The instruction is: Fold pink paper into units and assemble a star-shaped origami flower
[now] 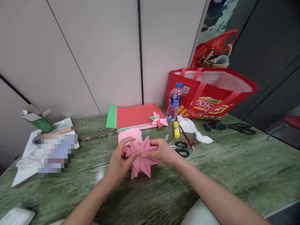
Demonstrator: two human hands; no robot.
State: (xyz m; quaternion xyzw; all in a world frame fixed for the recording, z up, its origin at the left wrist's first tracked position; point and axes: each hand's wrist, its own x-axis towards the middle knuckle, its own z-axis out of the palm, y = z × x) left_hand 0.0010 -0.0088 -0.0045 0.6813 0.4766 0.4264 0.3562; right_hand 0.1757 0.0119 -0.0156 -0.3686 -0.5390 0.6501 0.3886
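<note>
Pink star [141, 159], pinched from both sides

Folded points fan out all round the star, which is mid-view over the near part of the table [93, 200], in front of the person. The left hand [119, 160] grips one side and the right hand [163, 152] the other, each in a firm-looking pinch: thumbs on the front face near the centre, fingers curled round behind. Held this way, the layers are probably pressed together at the core, while most of the outer points are spared a bend. One hand per side also seems to steady it, front face towards the wearer.

Just behind lies pink paper [126, 133], partly hidden by the star and the left fingers. Farther back, red paper [138, 115] and green paper [111, 117] are stacked near the wall [112, 56], likely to leave room in front. A small star [159, 119] in pink, red and green rests at the stack's right end.

Near the right hand are scissors [182, 152], which could hamper a sweep of that forearm. Beyond them come a pencil [187, 137], a yellow glue stick [176, 130], crumpled tissue [188, 125] and an upright bottle [173, 104]. Behind the bottle, the red bag [180, 114] blocks the far right corner.

At far left, a box [43, 125] stands by a white board [22, 175]; a blurred patch there hides what the board bears, so I cannot tell.
</note>
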